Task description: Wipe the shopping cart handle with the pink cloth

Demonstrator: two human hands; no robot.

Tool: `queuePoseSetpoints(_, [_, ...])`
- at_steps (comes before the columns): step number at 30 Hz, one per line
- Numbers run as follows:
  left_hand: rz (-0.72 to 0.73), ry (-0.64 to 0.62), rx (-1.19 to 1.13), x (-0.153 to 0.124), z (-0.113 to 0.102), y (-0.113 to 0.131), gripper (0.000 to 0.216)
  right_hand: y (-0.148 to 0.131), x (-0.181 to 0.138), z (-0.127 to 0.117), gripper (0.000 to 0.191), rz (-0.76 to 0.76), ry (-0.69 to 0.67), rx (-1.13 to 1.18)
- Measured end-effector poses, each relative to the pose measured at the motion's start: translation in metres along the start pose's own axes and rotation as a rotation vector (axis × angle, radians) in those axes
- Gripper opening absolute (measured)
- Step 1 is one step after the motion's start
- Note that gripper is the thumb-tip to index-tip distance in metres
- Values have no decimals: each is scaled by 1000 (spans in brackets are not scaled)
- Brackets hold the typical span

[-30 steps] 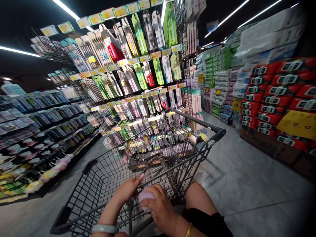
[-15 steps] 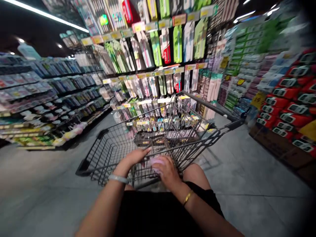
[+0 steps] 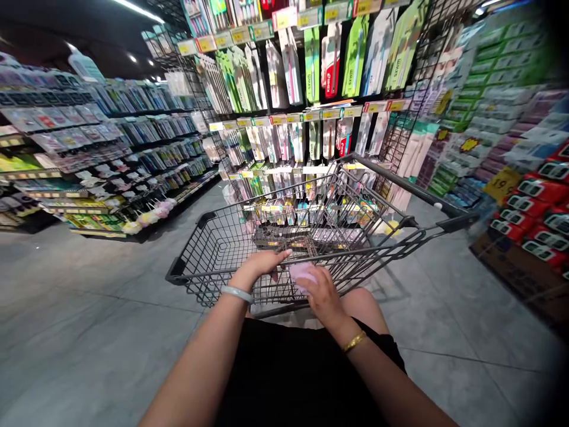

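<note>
A dark wire shopping cart [image 3: 222,252] stands in front of me in a store aisle. My left hand [image 3: 260,267] lies over the cart's near rim, fingers curled on the wire, a pale bangle on the wrist. My right hand [image 3: 322,293] is closed around a small pale pink object [image 3: 301,273] held against the same rim, with a gold bracelet on the wrist. Inside the cart lies a flat pack [image 3: 311,237] that I cannot make out.
A rack of hanging toothbrush packs [image 3: 311,77] rises just beyond the cart. Shelves of boxed goods [image 3: 89,148] run along the left. Stacked red and green packages [image 3: 533,190] stand on the right. Grey tiled floor [image 3: 89,332] spreads on both sides.
The view has tilted down and pulled back, so my forearms and black clothing show. Both hands stay on the cart's near rim with the pink object in the right.
</note>
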State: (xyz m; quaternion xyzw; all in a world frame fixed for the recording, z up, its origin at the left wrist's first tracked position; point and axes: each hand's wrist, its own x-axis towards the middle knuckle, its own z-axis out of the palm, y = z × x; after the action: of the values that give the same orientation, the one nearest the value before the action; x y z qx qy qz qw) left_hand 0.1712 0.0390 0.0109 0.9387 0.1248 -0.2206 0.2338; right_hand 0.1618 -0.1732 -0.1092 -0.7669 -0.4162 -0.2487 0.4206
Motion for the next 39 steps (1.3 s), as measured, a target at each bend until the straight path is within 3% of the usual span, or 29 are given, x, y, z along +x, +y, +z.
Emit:
queuePoseSetpoints(4, [-30, 14, 23, -2, -1, -1, 92, 20, -38, 19, 58, 38, -187, 0])
queuePoseSetpoints(11, [-1, -25, 17, -6, 1, -1, 90, 24, -15, -17, 56, 37, -26, -39])
queuePoseSetpoints(17, [3, -7, 32, -11, 1, 1, 94, 41, -51, 2, 57, -10, -149, -90])
queuePoseSetpoints(19, [14, -27, 37, -13, 1, 2, 95, 40, -54, -2, 54, 13, -161, -71])
queuePoseSetpoints(25, [25, -21, 2, -11, 5, -2, 92, 30, -21, -39, 43, 48, 7, -83])
queuePoseSetpoints(32, [34, 35, 9, -13, 6, -4, 88, 48, -60, -19, 47, 123, -192, -59])
queuePoseSetpoints(39, [23, 18, 13, -15, 3, 2, 84, 37, -24, -54, 38, 175, 77, -72])
